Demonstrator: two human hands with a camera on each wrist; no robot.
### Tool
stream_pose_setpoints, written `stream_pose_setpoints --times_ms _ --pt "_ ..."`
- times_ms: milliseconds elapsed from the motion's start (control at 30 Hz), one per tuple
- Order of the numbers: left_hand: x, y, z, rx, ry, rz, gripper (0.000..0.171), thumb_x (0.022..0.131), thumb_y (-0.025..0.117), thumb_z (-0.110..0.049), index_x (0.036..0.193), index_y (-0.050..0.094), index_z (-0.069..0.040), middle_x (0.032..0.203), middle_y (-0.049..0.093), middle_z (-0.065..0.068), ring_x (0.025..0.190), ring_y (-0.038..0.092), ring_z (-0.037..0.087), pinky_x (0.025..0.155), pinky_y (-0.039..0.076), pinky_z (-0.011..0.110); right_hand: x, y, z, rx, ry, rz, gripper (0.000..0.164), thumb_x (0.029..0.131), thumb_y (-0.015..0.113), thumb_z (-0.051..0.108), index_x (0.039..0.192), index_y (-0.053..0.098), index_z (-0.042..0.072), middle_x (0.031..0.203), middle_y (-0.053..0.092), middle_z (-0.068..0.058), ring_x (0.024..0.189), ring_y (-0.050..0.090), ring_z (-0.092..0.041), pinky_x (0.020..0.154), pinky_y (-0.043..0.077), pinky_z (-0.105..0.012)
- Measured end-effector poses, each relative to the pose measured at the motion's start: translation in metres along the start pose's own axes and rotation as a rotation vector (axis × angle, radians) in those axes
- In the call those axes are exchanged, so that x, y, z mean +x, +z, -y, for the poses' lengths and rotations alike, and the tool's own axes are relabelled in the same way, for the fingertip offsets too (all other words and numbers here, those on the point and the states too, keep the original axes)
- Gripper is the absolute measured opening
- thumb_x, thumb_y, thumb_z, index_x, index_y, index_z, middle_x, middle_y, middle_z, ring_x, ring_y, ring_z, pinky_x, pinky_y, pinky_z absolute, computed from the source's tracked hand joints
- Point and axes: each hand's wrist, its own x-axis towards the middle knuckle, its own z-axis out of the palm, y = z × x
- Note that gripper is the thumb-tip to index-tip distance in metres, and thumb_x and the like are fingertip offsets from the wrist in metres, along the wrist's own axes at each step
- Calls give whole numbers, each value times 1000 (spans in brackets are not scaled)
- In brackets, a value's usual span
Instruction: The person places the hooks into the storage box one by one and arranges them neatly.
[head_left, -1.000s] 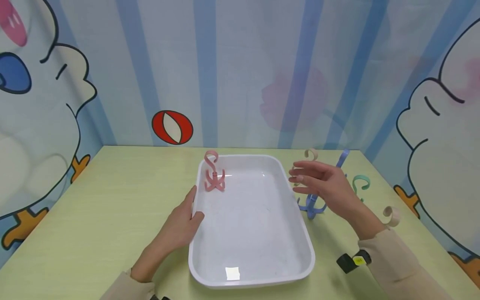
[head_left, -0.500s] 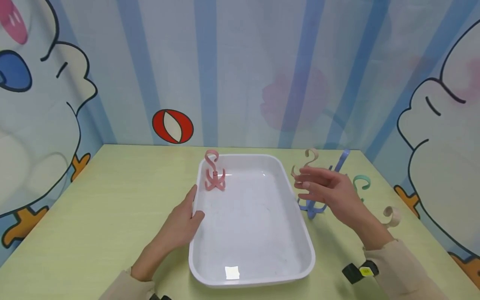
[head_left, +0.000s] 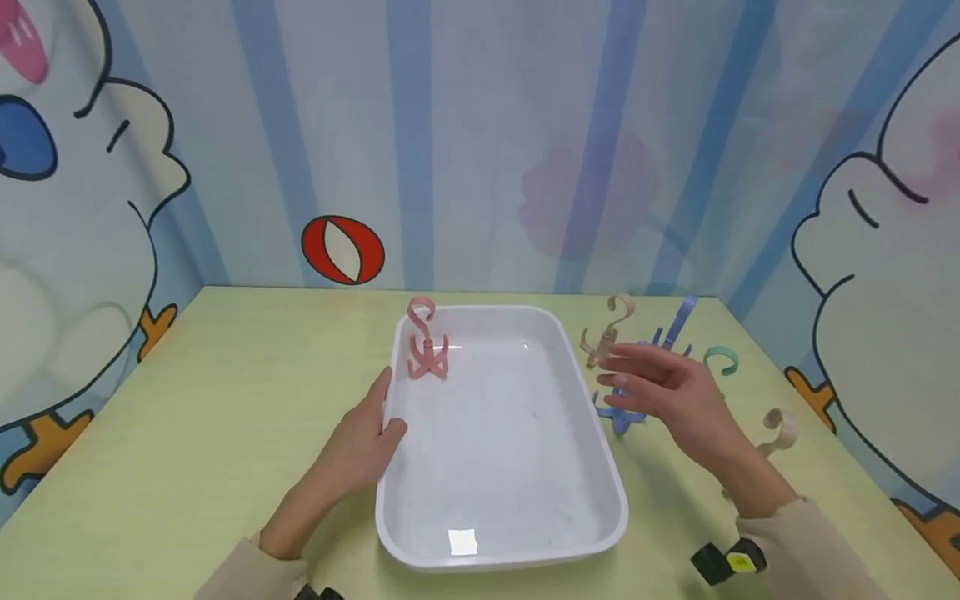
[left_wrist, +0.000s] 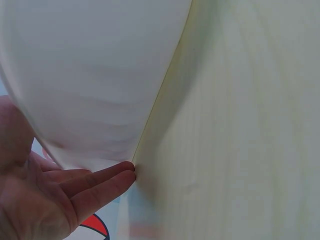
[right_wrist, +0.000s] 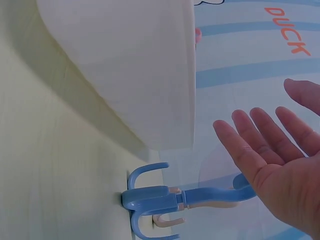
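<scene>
My left hand (head_left: 352,442) holds the left rim of a white plastic tray (head_left: 502,467), thumb over the edge and fingers along the outer wall. In the left wrist view, its fingertips (left_wrist: 127,172) reach the tray's lower edge. A pink claw hook (head_left: 427,360) stands upright in the tray's far left corner. Right of the tray, my right hand (head_left: 675,400) is in the air with fingers extended, holding nothing. Below it stands a blue claw hook (right_wrist: 150,199), its curved top partly hidden behind the fingers. Beyond the fingertips stands a beige claw hook (head_left: 603,342).
Farther right on the pale yellow table (head_left: 262,375) are another blue hook (head_left: 681,323), a green hook (head_left: 723,358) and a second beige hook (head_left: 784,428), each partly covered by my right hand or arm. A cartoon-printed backdrop (head_left: 480,150) encloses the back and sides.
My right hand has drifted slightly right and nearer to me, uncovering more of the far beige hook. My left hand and the tray have stayed in place.
</scene>
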Motion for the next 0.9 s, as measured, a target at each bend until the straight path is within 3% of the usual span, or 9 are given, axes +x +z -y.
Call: stream_pose_setpoints --times_ms 300,733,900 --pt "0 -1 -1 0 -5 0 74 103 48 -14 166 14 6 162 41 32 126 65 41 94 62 51 -11 1 -1 59 -7 -47 36 105 64 10 140 65 11 125 76 10 110 76 -11 91 63 -34" --pt "1 -1 2 13 2 2 74 103 47 -15 166 15 6 162 42 32 130 62 42 98 60 53 -32 0 -4 75 8 -136 43 104 66 11 145 59 1 129 75 3 114 74 -10 89 64 -35" --pt "1 -1 2 10 -1 5 74 103 47 -16 166 15 6 162 42 31 129 63 42 97 60 53 -38 -2 -3 96 2 -155 43 104 65 8 146 60 2 129 75 5 115 74 -9 90 64 -35"
